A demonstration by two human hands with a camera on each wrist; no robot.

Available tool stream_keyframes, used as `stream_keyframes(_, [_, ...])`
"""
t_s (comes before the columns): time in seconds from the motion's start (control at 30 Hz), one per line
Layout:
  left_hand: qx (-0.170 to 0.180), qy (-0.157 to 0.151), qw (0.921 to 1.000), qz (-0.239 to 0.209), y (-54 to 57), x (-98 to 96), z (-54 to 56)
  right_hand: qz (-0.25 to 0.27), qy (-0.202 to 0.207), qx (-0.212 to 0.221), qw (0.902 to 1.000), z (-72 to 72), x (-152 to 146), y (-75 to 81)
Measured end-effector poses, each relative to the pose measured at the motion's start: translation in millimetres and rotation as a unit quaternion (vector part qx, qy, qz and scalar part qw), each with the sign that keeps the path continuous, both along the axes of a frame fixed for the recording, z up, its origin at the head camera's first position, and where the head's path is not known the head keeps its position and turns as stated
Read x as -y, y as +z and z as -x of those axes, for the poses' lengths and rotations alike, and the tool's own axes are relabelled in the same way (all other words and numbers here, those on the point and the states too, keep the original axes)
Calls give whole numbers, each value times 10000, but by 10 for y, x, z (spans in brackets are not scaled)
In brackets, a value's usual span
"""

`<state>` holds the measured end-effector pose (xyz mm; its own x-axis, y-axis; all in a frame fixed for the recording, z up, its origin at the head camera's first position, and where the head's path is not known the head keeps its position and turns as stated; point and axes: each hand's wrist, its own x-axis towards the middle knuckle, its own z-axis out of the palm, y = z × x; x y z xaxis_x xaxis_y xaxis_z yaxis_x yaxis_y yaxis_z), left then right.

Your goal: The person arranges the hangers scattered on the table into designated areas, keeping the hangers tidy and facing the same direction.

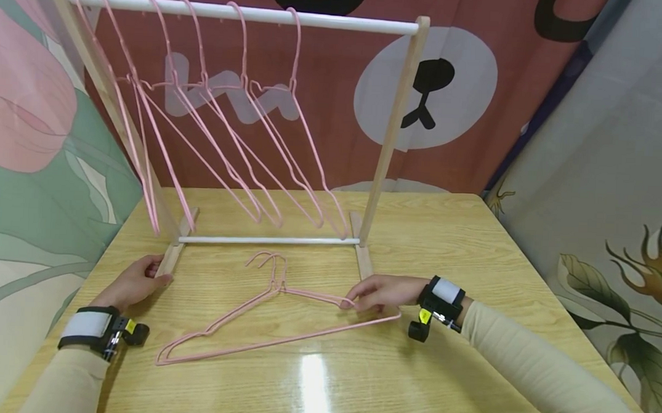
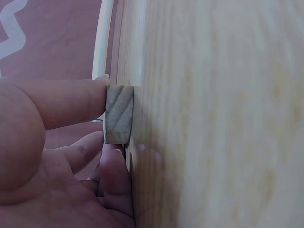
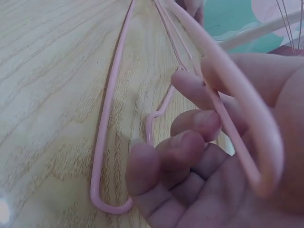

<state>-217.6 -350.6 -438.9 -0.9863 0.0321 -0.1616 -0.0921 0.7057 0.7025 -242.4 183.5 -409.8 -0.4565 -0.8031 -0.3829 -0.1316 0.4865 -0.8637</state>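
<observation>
A clothes rack with wooden posts and white bars stands on the wooden table. My left hand holds the front end of its left foot, thumb on one side and fingers on the other. The foot's cut end shows between them in the left wrist view. Two pink clothes hangers lie overlapped in front of the rack, hooks toward it. My right hand pinches the right shoulder of one pink hanger. The other hanger's corner rests on the tabletop beside my fingertips.
Several pink hangers hang from the rack's white top bar, mostly toward its left. A low white bar joins the two feet. Behind stands a reddish-brown printed curtain, with patterned fabric on the right.
</observation>
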Motion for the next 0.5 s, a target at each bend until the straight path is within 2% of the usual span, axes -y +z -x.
stream_keyframes(0.13, [49,24,10000,-16,-8,0,2,102,-115,29,9999,-3,-15,-13])
stream_keyframes(0.37, [161,89,9998,-67,-8,2,4,403,-387,1048,9929,-12,-29,-36])
stream_keyframes(0.5, [122,56,9999,-50,-12,3,9,572,-468,1393,9875,-22,-41,-26])
